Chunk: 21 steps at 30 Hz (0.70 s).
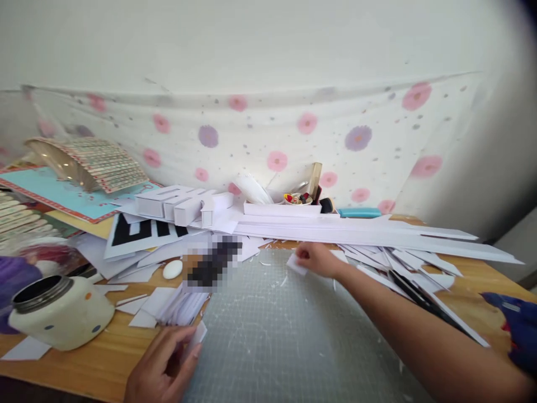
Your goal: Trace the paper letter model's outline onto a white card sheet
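My left hand is at the near left edge of a grey-green cutting mat, its thumb and fingers closed on a small white card piece. Toward the mat's far edge, my right hand pinches another small piece of white card, the paper scrap, low over the mat or touching it; which of these I cannot tell. Just beyond my left hand lies a pile of cut white strips. White offcuts are heaped to the right of my right hand.
White box-shaped letters stand at the back left, beside long white strips. A cream jar sits at left, near a white oval object. A blue glue gun lies at right. A white tray holds small items.
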Each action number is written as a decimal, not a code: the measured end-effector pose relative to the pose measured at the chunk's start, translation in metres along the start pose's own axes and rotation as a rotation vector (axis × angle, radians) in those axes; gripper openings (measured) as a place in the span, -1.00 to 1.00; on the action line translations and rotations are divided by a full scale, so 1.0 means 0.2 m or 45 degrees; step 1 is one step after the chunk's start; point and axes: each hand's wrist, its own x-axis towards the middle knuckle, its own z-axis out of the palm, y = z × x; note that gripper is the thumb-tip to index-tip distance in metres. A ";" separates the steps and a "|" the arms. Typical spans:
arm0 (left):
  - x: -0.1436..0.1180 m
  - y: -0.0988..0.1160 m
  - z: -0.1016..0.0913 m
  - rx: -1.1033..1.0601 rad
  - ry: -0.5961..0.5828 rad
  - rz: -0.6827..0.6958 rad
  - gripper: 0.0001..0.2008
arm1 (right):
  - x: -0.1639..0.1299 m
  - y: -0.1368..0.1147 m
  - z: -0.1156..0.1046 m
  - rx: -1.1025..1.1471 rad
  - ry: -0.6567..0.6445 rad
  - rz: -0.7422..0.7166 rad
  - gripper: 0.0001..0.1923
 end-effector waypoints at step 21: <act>-0.03 0.04 0.02 -0.093 0.019 -0.245 -0.74 | 0.33 -0.12 0.15 0.024 0.091 0.288 -0.71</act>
